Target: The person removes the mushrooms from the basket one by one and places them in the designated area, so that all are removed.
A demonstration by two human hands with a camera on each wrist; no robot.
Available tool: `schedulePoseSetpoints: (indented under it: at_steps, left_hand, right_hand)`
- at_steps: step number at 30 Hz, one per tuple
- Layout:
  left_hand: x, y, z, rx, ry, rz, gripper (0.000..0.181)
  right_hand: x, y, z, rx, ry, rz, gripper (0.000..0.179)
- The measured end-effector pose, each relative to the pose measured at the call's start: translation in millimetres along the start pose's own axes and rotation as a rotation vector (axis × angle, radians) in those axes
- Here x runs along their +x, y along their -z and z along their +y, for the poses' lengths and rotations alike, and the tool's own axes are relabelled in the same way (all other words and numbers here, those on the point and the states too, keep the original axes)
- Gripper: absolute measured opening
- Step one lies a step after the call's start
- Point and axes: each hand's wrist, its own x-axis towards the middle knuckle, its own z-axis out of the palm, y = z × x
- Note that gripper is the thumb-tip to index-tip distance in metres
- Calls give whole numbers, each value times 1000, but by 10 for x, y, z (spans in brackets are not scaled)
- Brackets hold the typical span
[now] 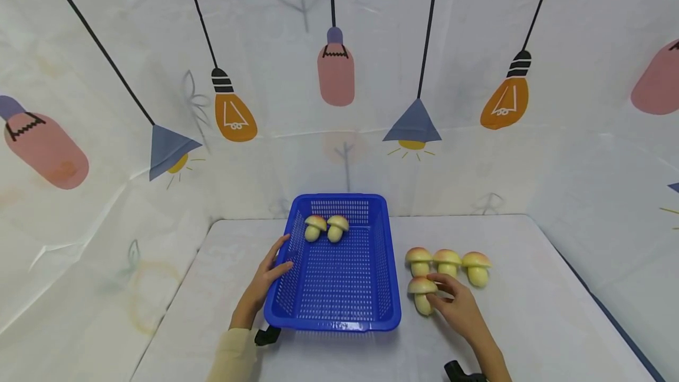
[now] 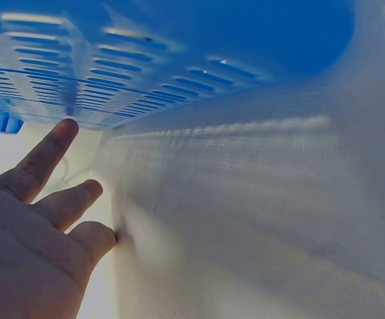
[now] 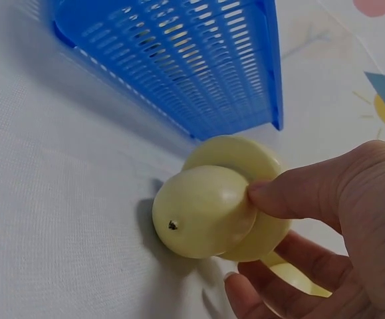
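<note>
A blue plastic basket (image 1: 347, 326) with slotted walls stands on the table, two toy mushrooms (image 1: 335, 229) inside it near its far left. My left hand (image 1: 260, 282) rests at the basket's left rim. The left wrist view shows that hand's fingers (image 2: 42, 156) spread and fairly straight beside the slotted wall. To the right of the basket, my right hand (image 1: 456, 305) pinches a toy mushroom (image 1: 422, 296) between thumb and fingers. Its pale yellow stem (image 3: 202, 212) faces the right wrist camera. Just beyond it, three more mushrooms (image 1: 447, 259) stand in a row.
The white-covered table (image 1: 541, 311) meets a pale cloth backdrop (image 1: 451, 181) printed with hanging lamps. Black wrist straps or mounts (image 1: 267, 335) show at both wrists.
</note>
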Motion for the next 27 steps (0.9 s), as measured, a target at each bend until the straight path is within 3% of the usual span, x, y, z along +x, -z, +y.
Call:
schedulePoseSetpoints:
  at_steps: [27]
  left_hand:
    - [-21,-7,18,13,18,20,70]
  right_hand:
    - [-39,35,-18,-27,-7,16,39]
